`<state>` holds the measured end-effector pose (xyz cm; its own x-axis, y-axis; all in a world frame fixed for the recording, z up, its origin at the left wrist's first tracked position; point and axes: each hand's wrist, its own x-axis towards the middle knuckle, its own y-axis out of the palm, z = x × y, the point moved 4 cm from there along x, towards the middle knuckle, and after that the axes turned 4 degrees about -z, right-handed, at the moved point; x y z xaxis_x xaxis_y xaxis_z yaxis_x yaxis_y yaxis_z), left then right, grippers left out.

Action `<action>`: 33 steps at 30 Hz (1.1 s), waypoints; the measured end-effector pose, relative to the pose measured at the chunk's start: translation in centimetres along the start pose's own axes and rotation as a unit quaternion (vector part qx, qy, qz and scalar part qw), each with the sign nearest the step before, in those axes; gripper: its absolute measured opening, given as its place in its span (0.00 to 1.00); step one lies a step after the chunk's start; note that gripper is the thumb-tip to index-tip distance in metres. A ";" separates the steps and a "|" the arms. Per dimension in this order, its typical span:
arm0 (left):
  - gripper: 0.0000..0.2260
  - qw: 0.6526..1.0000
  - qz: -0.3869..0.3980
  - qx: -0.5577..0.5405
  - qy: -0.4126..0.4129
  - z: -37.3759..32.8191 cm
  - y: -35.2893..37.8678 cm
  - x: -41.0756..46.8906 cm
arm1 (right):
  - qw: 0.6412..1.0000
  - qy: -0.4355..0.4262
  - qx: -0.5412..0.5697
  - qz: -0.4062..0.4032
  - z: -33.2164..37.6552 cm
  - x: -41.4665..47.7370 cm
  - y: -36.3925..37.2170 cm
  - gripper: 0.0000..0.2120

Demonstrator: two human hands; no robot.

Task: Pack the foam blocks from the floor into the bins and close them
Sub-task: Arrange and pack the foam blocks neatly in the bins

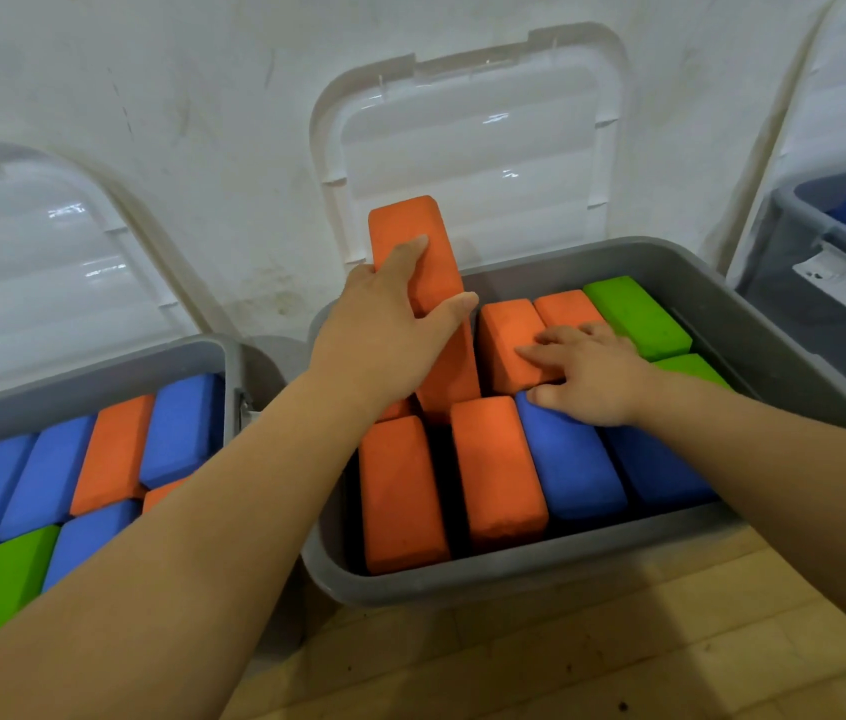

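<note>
A grey bin [514, 574] stands in the middle, its clear lid [467, 148] leaning open against the wall. Inside lie orange, blue and green foam blocks packed side by side. My left hand [384, 330] grips a long orange block [413, 226] that stands tilted, its lower end down among the packed blocks near the bin's back left. My right hand [587, 371] rests flat, fingers spread, on an orange block [506, 330] and a blue block [571, 465] in the bin's middle. Green blocks [639, 314] lie at the back right.
A second grey bin [99, 376] at the left holds several blue, orange and green blocks, its lid [36, 252] open against the wall. A third bin [826, 262] with a blue block stands at the right. Wooden floor [566, 657] lies in front.
</note>
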<state>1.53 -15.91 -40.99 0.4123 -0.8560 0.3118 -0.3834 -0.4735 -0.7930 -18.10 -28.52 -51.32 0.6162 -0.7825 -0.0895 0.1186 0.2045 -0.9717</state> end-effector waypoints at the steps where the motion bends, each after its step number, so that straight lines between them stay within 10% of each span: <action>1: 0.35 1.000 0.006 -0.004 -0.008 0.6 0.2 0.2 | 1.000 0.008 -0.011 0.005 -0.2 0.0 0.1 0.31; 8: 0.35 0.988 0.133 -0.004 -0.081 4.6 6.0 -2.5 | 0.998 -0.005 -0.008 0.064 -0.1 -0.3 1.2 0.34; 16: 0.36 0.994 0.030 0.101 0.028 4.7 5.7 -3.2 | 0.998 -0.019 -0.023 0.056 -0.2 -0.3 1.5 0.35; 25: 0.44 0.976 0.199 0.089 0.023 6.4 9.1 -3.4 | 0.997 -0.021 -0.046 0.057 -0.1 -0.4 1.7 0.36; 31: 0.35 0.990 0.002 0.098 0.100 4.8 7.5 -3.8 | 0.998 -0.023 -0.039 0.053 -0.1 -0.4 1.8 0.36; 33: 0.37 0.984 0.084 0.125 0.095 4.6 8.0 -4.0 | 0.998 -0.024 -0.038 0.052 -0.1 -0.3 1.9 0.36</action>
<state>0.63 -15.33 -51.04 0.1896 -0.9525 0.2385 -0.2086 -0.2764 -0.9381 -18.17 -27.97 -53.18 0.6593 -0.7294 -0.1827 -0.0075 0.2366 -0.9716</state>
